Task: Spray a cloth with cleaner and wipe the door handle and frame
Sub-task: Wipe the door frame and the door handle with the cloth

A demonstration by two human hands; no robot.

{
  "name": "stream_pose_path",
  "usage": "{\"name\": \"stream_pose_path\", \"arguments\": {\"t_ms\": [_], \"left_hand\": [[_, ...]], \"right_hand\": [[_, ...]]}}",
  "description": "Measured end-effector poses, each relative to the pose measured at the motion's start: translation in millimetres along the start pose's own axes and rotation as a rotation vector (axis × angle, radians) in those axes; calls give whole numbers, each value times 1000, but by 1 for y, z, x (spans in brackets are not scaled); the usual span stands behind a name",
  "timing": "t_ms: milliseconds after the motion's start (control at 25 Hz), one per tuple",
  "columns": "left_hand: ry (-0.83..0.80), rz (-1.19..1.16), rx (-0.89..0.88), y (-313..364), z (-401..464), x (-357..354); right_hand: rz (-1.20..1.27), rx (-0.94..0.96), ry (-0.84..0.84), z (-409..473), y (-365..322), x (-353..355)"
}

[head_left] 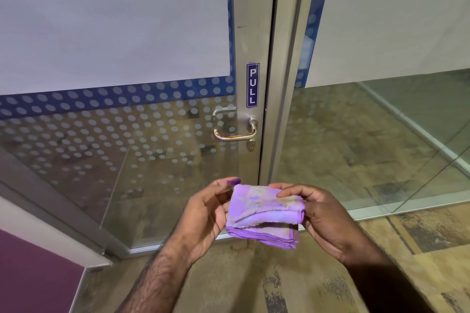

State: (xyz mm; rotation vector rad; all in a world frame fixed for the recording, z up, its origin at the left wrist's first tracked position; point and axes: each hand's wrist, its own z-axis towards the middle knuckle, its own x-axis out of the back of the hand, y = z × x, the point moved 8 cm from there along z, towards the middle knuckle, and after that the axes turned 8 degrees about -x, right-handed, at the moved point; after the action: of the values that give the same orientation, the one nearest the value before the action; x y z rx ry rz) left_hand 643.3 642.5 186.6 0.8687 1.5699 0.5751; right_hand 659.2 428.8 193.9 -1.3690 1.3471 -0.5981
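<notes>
A folded purple cloth [264, 215] with pale stains is held at waist height in front of a glass door. My left hand [203, 218] cups its left edge with the fingers spread. My right hand [320, 213] grips its right side, thumb on top. Straight above the cloth, the silver lever door handle [235, 134] sticks out from the aluminium door frame [250, 33], with a keyhole cylinder [251, 145] just below it. No spray bottle is in view.
A blue "PULL" sign [252, 85] sits on the frame above the handle. The glass door panel [114, 122] carries a dotted frosted band. A fixed glass wall [381, 134] stands to the right. A purple wall panel [33, 274] is at lower left. Patterned carpet [254, 287] lies underfoot.
</notes>
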Motion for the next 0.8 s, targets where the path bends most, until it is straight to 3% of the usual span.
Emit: {"name": "stream_pose_path", "arguments": {"t_ms": [160,280,520,680,800], "left_hand": [[4,235,78,-15,-9,-4],[5,301,29,-19,-9,-4],[38,169,-130,-4,-1,-1],[48,259,-232,1,2,-3],[60,287,-246,2,2,-1]], "right_hand": [[-117,73,51,1,-3,-1],[-148,109,71,-2,-6,-3],[333,10,-58,-4,3,-8],[143,-47,-140,-7,19,-29],[122,-49,-69,-5,23,-27]]}}
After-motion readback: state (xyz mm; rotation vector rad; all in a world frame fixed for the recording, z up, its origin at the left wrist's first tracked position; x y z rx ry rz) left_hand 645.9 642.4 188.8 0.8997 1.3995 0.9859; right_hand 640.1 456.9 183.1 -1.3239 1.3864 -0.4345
